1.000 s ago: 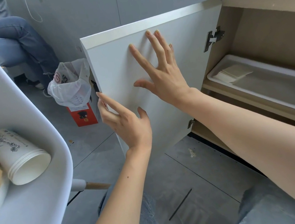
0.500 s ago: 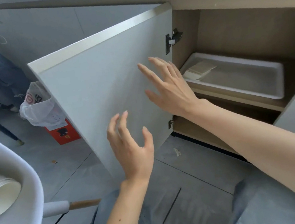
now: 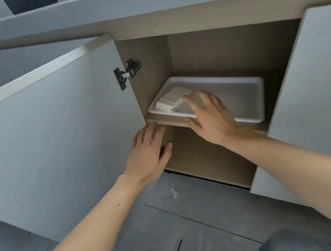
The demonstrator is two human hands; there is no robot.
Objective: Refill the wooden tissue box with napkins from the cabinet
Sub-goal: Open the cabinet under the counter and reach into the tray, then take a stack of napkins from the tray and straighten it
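A person's right hand [image 3: 209,118], fingers spread wide and holding nothing, reaches over the near rim of a white tray [image 3: 241,99] on the cabinet shelf [image 3: 172,122], toward the small stack of napkins [image 3: 172,100] lying in the tray's far left corner. The left hand [image 3: 150,149], also spread and empty, hovers lower by the shelf's front edge. The door [image 3: 53,139] stands wide at left, leaving the opening clear; the wooden tissue box is out of view.

White napkins [image 3: 174,98], white tray [image 3: 243,101], grey door [image 3: 53,144]
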